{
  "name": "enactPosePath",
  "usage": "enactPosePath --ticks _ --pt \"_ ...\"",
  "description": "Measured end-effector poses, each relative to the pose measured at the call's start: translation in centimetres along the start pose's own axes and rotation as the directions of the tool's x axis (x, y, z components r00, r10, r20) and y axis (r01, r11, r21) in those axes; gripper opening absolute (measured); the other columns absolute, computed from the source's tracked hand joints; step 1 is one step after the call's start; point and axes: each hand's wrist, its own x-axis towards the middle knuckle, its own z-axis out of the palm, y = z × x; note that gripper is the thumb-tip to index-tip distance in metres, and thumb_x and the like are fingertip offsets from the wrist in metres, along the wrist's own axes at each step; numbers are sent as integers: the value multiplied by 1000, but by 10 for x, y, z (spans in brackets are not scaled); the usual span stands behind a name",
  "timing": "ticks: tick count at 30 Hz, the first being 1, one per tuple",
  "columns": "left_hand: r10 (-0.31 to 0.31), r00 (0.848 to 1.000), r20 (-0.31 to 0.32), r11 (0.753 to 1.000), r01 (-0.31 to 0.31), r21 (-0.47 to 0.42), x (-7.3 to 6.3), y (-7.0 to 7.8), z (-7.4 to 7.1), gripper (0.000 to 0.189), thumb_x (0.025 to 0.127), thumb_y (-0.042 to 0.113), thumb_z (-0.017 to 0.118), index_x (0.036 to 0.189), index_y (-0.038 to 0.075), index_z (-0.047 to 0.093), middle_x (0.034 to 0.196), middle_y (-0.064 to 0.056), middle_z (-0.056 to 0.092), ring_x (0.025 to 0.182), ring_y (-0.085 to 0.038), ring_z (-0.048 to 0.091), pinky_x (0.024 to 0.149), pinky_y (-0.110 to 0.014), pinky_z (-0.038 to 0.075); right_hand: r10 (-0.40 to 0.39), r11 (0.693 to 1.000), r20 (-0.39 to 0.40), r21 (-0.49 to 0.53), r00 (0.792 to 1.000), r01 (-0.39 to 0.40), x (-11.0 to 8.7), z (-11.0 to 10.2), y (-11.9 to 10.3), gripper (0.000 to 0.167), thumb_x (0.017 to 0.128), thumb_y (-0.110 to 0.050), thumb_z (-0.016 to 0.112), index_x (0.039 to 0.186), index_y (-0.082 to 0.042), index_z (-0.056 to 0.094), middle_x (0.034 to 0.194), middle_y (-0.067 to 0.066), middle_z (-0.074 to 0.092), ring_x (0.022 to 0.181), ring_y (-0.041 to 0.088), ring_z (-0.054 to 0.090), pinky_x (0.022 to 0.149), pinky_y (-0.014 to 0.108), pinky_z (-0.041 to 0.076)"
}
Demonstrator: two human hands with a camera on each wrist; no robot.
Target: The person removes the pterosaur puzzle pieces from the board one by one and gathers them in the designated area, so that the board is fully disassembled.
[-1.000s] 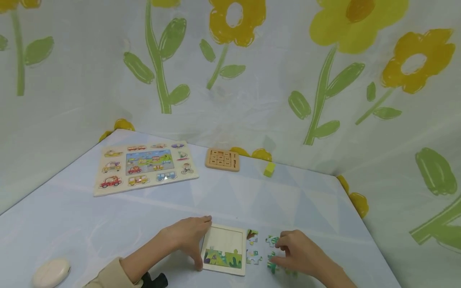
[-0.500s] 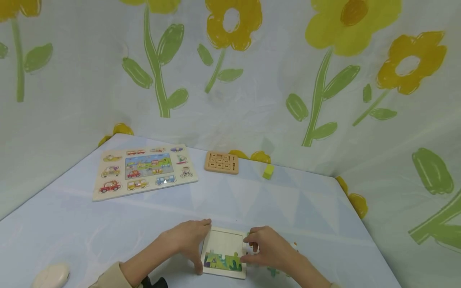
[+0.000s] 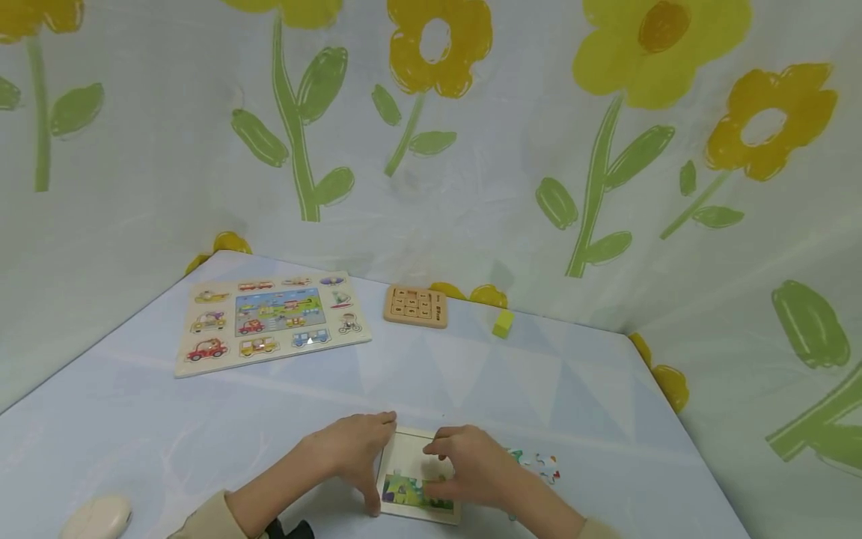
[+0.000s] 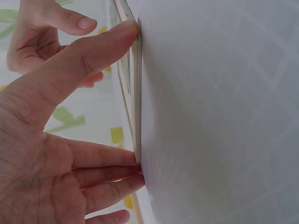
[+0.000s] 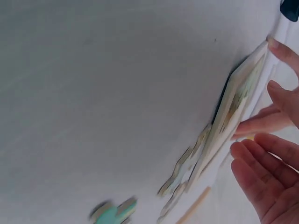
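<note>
A square wooden jigsaw tray (image 3: 407, 447) lies flat, with green-printed jigsaw pieces (image 3: 402, 490) filling its near part and bare wood beyond. My left hand (image 3: 350, 447) spans the tray's left side, thumb at the near corner and fingers at the far one. The left wrist view shows that thumb and those fingertips against the tray's edge (image 4: 137, 102). Above the tray's right half is my right hand (image 3: 474, 466), its thumb and fingers apart. In the right wrist view, no piece shows between those fingers (image 5: 250, 172). The hand covers part of the tray's right side.
Loose jigsaw pieces (image 3: 548, 468) lie right of the tray, partly behind the right forearm. Toward the back are a vehicle picture puzzle (image 3: 222, 361), a wooden number slide puzzle (image 3: 439, 311) and a yellow-green block (image 3: 502, 324). A white rounded object (image 3: 97, 516) sits at the near left.
My right hand has moved left, from the loose pieces to over the tray. My left hand stays at the tray's left side.
</note>
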Motion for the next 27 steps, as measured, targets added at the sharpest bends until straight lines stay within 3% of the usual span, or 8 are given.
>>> enactPosePath --ticks 7,13,22,27 --pt "4 1000 -4 1000 -4 -8 -3 0 -2 108 53 46 92 140 2 46 149 -10 43 133 -27 47 108 -42 43 -100 991 30 -87 995 102 17 8 -13 36 82 -41 73 100 -10 75 95 -4 72 82 -2 64 71 8 51" --pt "32 999 -8 999 -32 0 -1 -1 0 101 53 48 91 135 3 51 148 -11 45 130 -27 51 104 -40 47 -222 970 -7 -100 975 221 22 14 -10 21 82 -35 74 86 -14 75 81 -8 69 71 -7 57 63 3 44" --pt "22 1000 4 1000 -22 -22 -1 1 -3 108 53 45 92 141 2 46 149 -10 43 133 -26 47 108 -42 43 -141 987 90 -66 986 147 30 11 -17 21 81 -32 76 89 -12 77 75 -10 63 59 -10 43 54 3 36" --pt "19 1000 -10 1000 -19 -12 -2 0 -2 108 52 45 93 139 2 47 148 -11 45 133 -26 48 108 -41 43 -75 997 97 37 992 71 35 12 -23 13 77 -22 80 77 -10 74 61 -10 56 54 -8 39 50 4 35"
